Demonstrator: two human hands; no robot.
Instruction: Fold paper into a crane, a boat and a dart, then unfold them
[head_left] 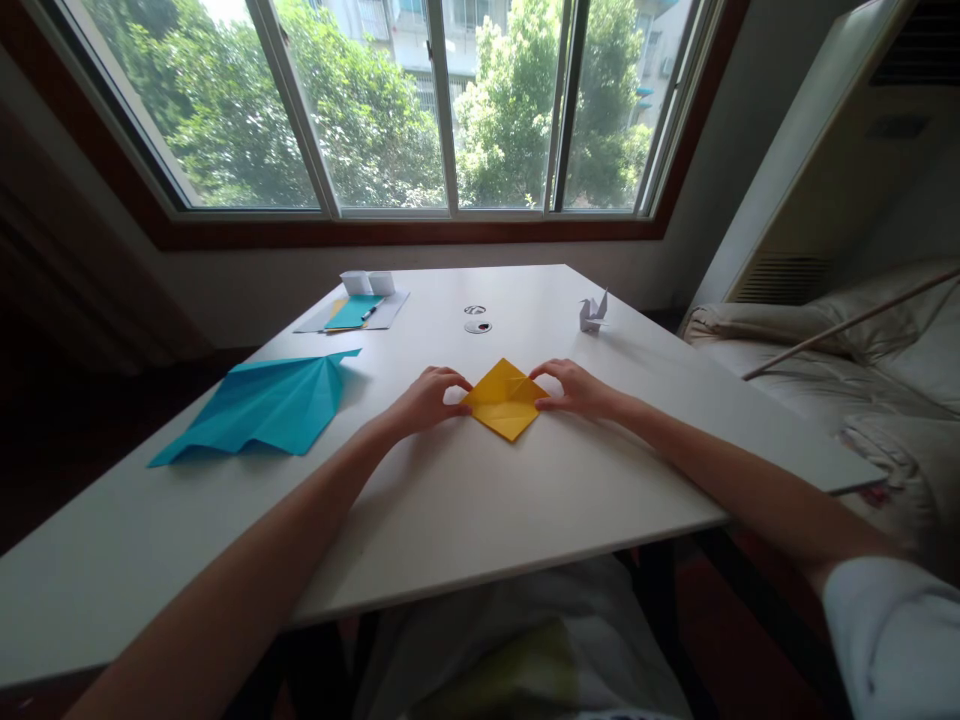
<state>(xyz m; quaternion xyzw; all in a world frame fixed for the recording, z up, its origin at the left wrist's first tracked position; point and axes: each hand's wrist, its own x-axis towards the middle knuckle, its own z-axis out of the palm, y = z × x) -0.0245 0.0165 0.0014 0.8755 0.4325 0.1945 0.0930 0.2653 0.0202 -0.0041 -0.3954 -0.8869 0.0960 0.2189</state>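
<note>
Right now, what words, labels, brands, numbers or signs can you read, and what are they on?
None can be read.
Discs: dark marks, too small to make out.
Pen: too small to tell.
Yellow paper: no writing shows.

Two hands (pixel 426 402) (pixel 576 390) and one yellow paper (pixel 506 405) are counted toward the worktop's (pixel 450 520) near edge, one creased blue paper (pixel 274 408) at its left edge, two white boxes (pixel 355 284) (pixel 381 284) and one pen (pixel 371 313) by the far-left corner, two discs (pixel 477 327) (pixel 474 310) and one crane (pixel 592 317) toward the far edge.
</note>
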